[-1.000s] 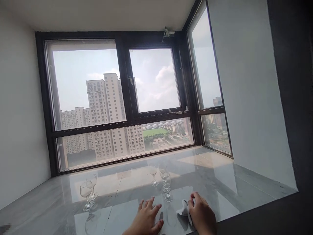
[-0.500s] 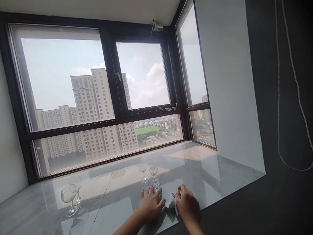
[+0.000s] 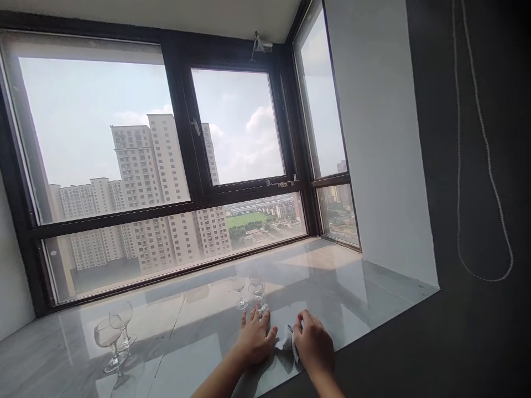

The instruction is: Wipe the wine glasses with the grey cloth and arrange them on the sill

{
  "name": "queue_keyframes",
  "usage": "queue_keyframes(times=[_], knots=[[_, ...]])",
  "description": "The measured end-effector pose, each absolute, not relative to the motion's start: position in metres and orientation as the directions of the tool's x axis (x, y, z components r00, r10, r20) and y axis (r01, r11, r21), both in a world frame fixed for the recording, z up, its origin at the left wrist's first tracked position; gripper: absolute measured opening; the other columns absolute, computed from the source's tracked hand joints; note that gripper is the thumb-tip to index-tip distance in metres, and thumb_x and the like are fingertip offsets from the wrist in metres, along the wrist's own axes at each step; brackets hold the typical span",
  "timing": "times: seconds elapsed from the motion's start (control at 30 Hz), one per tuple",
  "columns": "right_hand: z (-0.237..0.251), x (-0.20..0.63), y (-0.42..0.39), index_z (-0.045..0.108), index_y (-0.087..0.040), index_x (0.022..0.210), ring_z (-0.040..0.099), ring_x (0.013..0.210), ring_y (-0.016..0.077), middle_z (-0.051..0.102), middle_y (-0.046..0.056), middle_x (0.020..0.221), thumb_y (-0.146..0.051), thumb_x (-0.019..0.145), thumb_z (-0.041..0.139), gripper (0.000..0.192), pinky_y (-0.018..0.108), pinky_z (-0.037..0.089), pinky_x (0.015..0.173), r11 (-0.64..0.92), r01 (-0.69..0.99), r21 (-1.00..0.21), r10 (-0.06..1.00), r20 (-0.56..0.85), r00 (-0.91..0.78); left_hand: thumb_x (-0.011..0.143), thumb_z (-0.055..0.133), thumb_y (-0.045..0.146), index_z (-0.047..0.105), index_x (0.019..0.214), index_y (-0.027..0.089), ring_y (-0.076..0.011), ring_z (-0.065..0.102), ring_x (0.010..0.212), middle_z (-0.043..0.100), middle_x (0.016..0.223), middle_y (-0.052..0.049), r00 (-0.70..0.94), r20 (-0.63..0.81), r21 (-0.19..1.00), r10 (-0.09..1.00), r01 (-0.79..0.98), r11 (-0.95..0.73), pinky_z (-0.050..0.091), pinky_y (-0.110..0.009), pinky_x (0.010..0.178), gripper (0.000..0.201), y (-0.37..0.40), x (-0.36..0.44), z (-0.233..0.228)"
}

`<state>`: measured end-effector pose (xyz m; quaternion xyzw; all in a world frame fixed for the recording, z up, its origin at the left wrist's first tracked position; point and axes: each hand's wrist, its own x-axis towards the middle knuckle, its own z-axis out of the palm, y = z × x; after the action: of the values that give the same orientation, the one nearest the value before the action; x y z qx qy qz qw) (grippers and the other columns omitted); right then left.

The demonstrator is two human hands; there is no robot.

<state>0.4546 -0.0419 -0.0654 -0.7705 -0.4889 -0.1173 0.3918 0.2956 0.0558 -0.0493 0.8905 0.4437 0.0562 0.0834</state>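
The wine glass (image 3: 260, 296) nearest me stands upright on the polished marble window sill (image 3: 352, 287), at the near end of a small cluster, with two more wine glasses (image 3: 244, 287) just behind and to its left. My left hand (image 3: 255, 340) lies palm down on the sill with its fingers (image 3: 253, 318) spread and released, the tips right at the foot of that nearest glass; I cannot tell whether they touch it. My right hand (image 3: 313, 348) is just to the right, its fingers clenched around a crumpled white cloth (image 3: 289, 338) that pokes out toward my left hand and rests on the sill between the two hands. Far off to the left, near the sill's front part, a pair of wine glasses (image 3: 114, 334) stands close together, well apart from the cluster. Beyond the sill the dark-framed window (image 3: 182, 138) looks onto tall apartment towers. On the dark wall to the right hangs a looped bead cord (image 3: 487, 166).
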Motion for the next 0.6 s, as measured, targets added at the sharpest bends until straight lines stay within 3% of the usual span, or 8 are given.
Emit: queue_keyframes(times=[0.3, 0.6], knots=[[-0.069, 0.455, -0.039, 0.055, -0.023, 0.087, 0.061, 0.079, 0.0165, 0.064, 0.001, 0.080, -0.019, 0.090, 0.043, 0.014, 0.026, 0.031, 0.062, -0.211, 0.840, -0.500, 0.658, 0.563, 0.500, 0.086, 0.019, 0.068, 0.032, 0.148, 0.024, -0.0357, 0.011, 0.144, 0.027, 0.155, -0.011, 0.597, 0.035, 0.176, 0.802, 0.786, -0.593, -0.003, -0.058, 0.114, 0.076, 0.052, 0.279, -0.039], [-0.069, 0.455, -0.042, 0.055, -0.023, 0.086, 0.061, 0.078, 0.0164, 0.064, 0.001, 0.079, -0.021, 0.091, 0.042, 0.014, 0.026, 0.031, 0.061, -0.223, 0.842, -0.491, 0.664, 0.556, 0.500, 0.083, 0.025, 0.069, 0.033, 0.147, 0.026, -0.0346, 0.013, 0.144, 0.029, 0.155, -0.010, 0.570, 0.030, 0.170, 0.821, 0.806, -0.566, -0.001, -0.056, 0.115, 0.077, 0.045, 0.261, -0.036]])
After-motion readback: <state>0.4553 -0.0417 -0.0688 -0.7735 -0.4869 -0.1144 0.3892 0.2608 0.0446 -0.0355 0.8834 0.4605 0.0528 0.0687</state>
